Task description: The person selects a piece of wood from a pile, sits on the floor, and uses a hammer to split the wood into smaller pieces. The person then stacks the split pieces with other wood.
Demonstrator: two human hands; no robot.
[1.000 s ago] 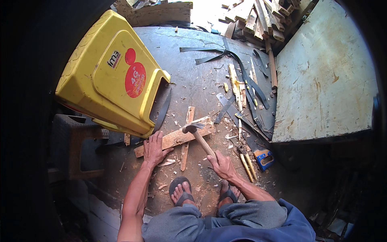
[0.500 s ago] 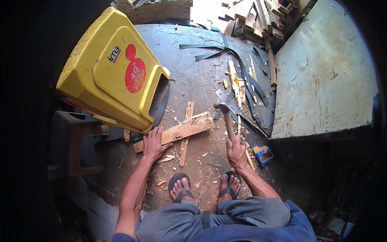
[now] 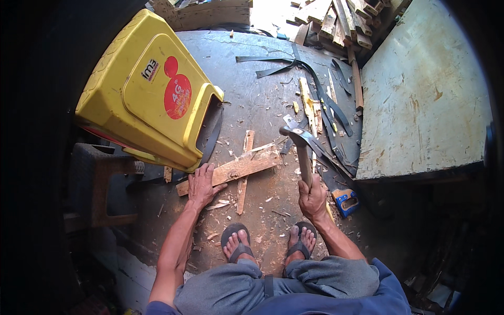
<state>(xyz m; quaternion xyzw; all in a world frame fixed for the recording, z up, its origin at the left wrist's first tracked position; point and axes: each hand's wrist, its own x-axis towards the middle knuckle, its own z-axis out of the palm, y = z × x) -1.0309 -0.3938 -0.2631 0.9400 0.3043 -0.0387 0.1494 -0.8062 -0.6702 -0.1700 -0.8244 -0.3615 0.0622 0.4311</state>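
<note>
Right hand [image 3: 313, 199] clenched round hammer [image 3: 303, 157]; left hand [image 3: 201, 185] spread on plank [image 3: 244, 167].
Plank could rock: strip [image 3: 242, 197] beneath, right of left hand.

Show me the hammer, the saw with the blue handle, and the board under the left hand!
Hammer [image 3: 304, 155]: head view, on its wooden handle.
Saw [image 3: 339, 199]: head view, on its blue-and-orange handle.
Board [image 3: 245, 168]: head view, on its upper face.

- A worn, dark floor [image 3: 236, 89] showed cracks near its far edge.
- A dark stool [image 3: 89, 170] stood at left, beside a yellow plastic stand [image 3: 142, 100].
- A scratched, pale panel [image 3: 425, 100] filled the right side.
- Bright light [image 3: 269, 18] shone beyond the floor.
</note>
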